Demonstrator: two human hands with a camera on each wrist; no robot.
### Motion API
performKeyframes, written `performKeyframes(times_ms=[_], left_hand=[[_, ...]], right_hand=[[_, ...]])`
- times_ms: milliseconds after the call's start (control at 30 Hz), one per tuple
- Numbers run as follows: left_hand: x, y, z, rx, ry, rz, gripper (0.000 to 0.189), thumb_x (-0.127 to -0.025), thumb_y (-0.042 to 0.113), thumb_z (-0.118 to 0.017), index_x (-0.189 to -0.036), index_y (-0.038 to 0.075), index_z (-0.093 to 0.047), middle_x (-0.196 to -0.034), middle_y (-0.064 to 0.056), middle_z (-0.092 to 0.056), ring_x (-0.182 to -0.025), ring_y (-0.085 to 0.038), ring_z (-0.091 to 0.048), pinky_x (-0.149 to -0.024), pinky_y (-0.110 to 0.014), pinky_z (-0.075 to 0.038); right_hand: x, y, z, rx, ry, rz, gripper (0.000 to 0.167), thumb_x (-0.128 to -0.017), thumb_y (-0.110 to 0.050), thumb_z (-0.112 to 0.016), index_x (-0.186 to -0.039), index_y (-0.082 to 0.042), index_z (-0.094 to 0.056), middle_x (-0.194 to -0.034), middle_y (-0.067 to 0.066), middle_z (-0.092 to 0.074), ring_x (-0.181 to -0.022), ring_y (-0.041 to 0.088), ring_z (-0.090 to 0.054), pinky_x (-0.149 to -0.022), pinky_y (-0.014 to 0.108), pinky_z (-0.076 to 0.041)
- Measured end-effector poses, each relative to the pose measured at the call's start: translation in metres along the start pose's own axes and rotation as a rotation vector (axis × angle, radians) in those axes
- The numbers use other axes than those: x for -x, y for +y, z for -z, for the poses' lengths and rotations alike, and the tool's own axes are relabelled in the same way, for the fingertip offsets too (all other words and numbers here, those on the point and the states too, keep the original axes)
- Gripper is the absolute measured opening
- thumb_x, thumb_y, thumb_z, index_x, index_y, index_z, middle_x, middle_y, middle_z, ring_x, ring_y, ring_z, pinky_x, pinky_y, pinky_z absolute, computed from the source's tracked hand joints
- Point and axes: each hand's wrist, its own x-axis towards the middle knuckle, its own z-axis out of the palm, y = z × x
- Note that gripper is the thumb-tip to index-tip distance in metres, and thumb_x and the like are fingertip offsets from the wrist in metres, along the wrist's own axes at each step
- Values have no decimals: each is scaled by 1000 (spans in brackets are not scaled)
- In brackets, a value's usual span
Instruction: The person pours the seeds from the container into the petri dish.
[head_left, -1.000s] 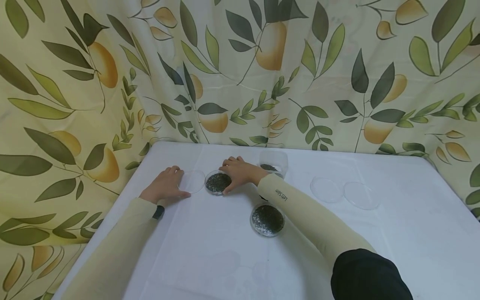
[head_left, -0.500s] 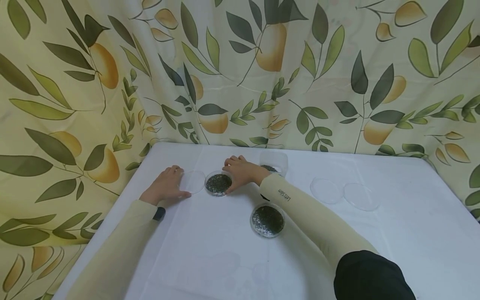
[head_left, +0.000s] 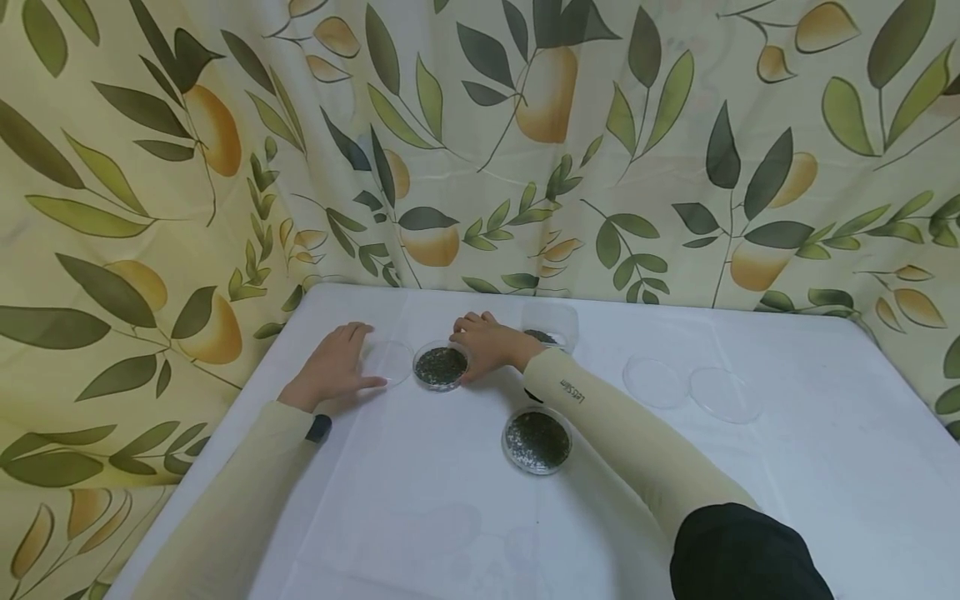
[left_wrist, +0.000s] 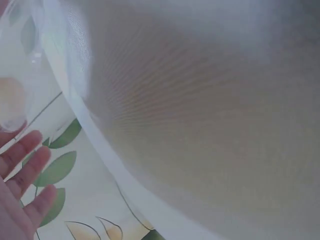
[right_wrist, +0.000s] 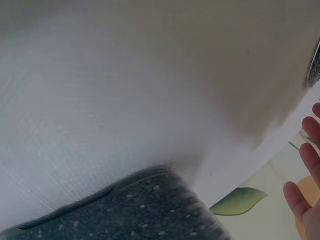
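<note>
My left hand [head_left: 330, 367] lies beside a clear round dish [head_left: 393, 363], fingers and thumb spread at its left rim. In the left wrist view the fingers look straight and parted, with clear plastic [left_wrist: 20, 110] near them. My right hand [head_left: 491, 343] stands at the right rim of a petri dish filled with dark grains [head_left: 441, 367]. Whether it still touches that rim I cannot tell. The right wrist view shows relaxed fingers [right_wrist: 311, 160] and a sliver of the filled dish [right_wrist: 315, 70]. A second filled petri dish [head_left: 537, 442] sits nearer, below the right forearm.
Behind the right wrist stands a clear plastic box [head_left: 558, 321] with dark grains, partly hidden by the arm. Two clear round pieces [head_left: 652, 382] lie to the right on the white-covered table [head_left: 405, 500]. A leaf-patterned curtain [head_left: 637, 167] hangs along the back and left.
My right hand has drawn slightly right, off the filled dish's rim. My left fingers have spread wider beside the clear dish. The dishes have hardly moved.
</note>
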Motion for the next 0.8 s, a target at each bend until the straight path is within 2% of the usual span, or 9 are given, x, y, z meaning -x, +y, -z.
performKeyframes(times_ms=[267, 533, 800], left_hand=[[-8, 6, 4, 6, 1, -28, 94, -68, 52, -77, -135, -1, -38, -136, -20, -46, -128, -35, -42, -110, -47, -33], [-18, 21, 7, 7, 47, -127, 91, -68, 49, -78, -135, 0, -40, -133, -19, -50, -125, -34, -46, -109, -45, -33], [-29, 32, 6, -29, 27, -199, 91, -67, 53, -76, -135, 3, -40, -134, -15, -50, -126, -30, -44, -114, -45, -26]], right_hand=[[0, 3, -1, 3, -20, -14, 73, -75, -48, -72, -133, -9, -52, -135, 8, -45, -126, 23, -37, -102, 42, -31], [2, 6, -3, 13, -17, -18, 68, -75, -47, -72, -130, -9, -54, -133, 7, -47, -125, 23, -37, -100, 42, -31], [4, 5, -2, 27, 6, -8, 53, -76, -40, -70, -120, -10, -62, -129, 8, -50, -121, 25, -40, -96, 43, -32]])
